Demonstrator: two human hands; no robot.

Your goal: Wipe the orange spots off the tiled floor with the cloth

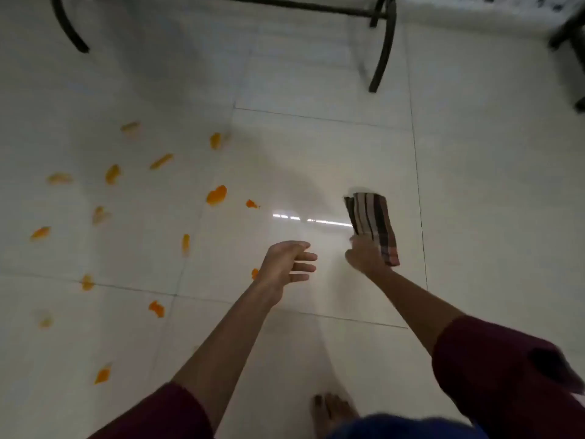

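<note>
Many orange spots [216,195] are scattered over the left half of the tiled floor [474,185], from the far left edge in as far as a small spot just left of the glare streak; some look bright and thick, others pale and smeared. None appears wiped yet, so the task looks to be at its start.

Moving right, the left hand [289,264] hangs above the floor with its fingers spread and relaxed, holding nothing. One small spot shows just at its left edge, partly hidden by the wrist.

Further right, the right hand [367,255] holds the striped cloth [373,224] at its near end; the grip seems to be a pinch, fingers curled over the fabric, though blur hides the detail. The cloth is folded into a long strip whose long axis runs away from the person, slanting slightly left at its far end. Whether it lies flat on the tile or is just lifted I cannot tell.

What matters for the coming move: every spot lies to the left of the cloth, well apart from it, with the empty left hand between. The cloth hand is the farther of the two from the mess, so it would probably have to cross leftward.

No containers are in view. Dark furniture legs [384,45] stand at the top, and a bare foot [332,410] shows below.
</note>
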